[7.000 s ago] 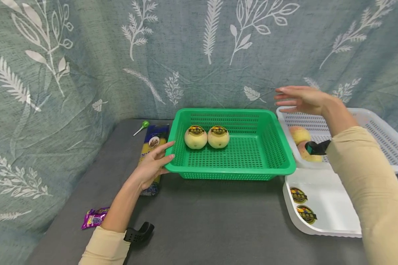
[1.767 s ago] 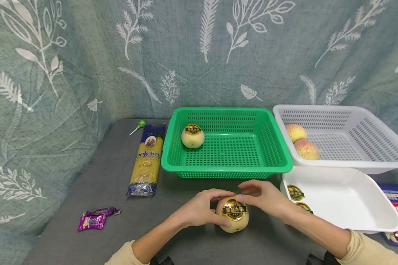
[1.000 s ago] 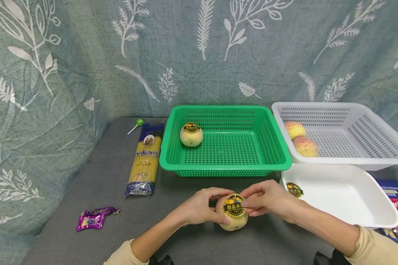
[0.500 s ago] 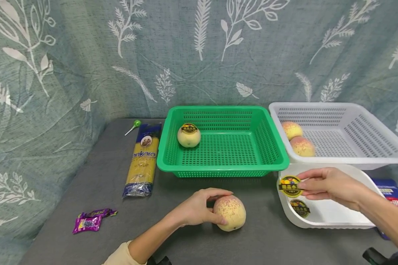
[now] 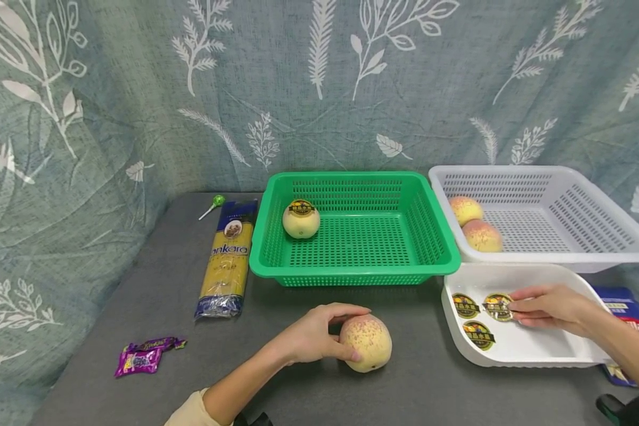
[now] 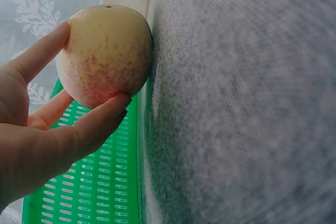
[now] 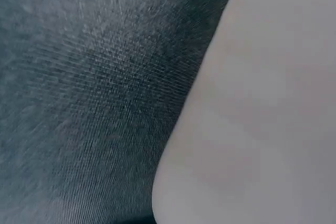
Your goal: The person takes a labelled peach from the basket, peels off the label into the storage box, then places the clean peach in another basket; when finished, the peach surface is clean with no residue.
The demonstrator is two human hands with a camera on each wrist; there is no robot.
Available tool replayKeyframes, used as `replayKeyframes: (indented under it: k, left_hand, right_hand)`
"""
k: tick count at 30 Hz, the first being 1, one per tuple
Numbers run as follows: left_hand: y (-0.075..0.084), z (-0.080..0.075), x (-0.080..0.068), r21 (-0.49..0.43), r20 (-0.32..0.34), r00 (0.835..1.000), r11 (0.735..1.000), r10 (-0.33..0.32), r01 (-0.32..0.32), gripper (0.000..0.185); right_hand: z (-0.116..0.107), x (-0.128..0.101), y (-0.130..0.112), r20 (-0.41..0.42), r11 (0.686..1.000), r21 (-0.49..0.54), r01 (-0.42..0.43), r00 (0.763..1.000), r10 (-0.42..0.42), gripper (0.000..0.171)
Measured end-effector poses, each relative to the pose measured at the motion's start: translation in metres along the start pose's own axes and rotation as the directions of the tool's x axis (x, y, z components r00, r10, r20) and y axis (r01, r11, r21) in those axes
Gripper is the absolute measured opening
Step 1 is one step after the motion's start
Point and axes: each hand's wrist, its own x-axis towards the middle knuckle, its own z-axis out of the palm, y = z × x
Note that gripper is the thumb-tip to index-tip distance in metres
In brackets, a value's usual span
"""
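Note:
My left hand (image 5: 316, 336) grips a pale yellow peach (image 5: 368, 344) with red speckles on the dark table. No label shows on the peach, and the left wrist view has thumb and fingers on opposite sides of it. At the right, my right hand (image 5: 554, 309) pinches the edge of a round black-and-gold sticker (image 5: 496, 307), low inside the white tray (image 5: 532, 355). Whether the sticker touches the tray floor I cannot tell. Two like stickers, an upper one (image 5: 464, 306) and a lower one (image 5: 478, 335), lie at the tray's left end. The right wrist view shows no fingers.
Behind the peach stands a green basket (image 5: 351, 272) with one stickered peach (image 5: 301, 220). A pale plastic basket (image 5: 543, 258) with two peaches adjoins it. Pasta (image 5: 226, 260), a lollipop (image 5: 218, 201) and purple-wrapped sweets (image 5: 141, 360) lie left; a blue packet (image 5: 617, 302) sits partly under the tray.
One stickered peach came out of the green basket to the table. My right hand peeled off its sticker and carried it right into the white tray; my left hand kept hold of the peach.

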Motion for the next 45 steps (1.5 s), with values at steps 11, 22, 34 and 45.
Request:
replayKeyframes:
  k: [11, 22, 34, 45]
  left_hand:
    - [-0.001, 0.0, 0.001, -0.006, 0.006, 1.0, 1.0, 0.008, -0.008, 0.063]
    - [0.001, -0.001, 0.001, 0.009, 0.008, 1.0, 1.0, 0.0, 0.0, 0.063]
    - [0.001, 0.0, 0.0, 0.005, 0.002, 1.0, 1.0, 0.007, -0.007, 0.064]
    - [0.001, 0.003, -0.001, 0.017, -0.005, 1.0, 1.0, 0.004, -0.004, 0.063]
  right_hand:
    - [0.022, 0.007, -0.013, -0.243, 0.872, -0.488, -0.025, 0.964, -0.108, 0.043]
    - [0.02, -0.013, -0.039, -0.109, 0.899, -0.439, 0.006, 0.992, -0.06, 0.053]
    - [0.092, -0.003, -0.061, 0.385, 0.988, 0.008, 0.153, 0.912, -0.144, 0.034]
    - [0.181, 0.015, -0.053, 0.382, 1.0, -0.017, 0.011, 0.924, -0.004, 0.064]
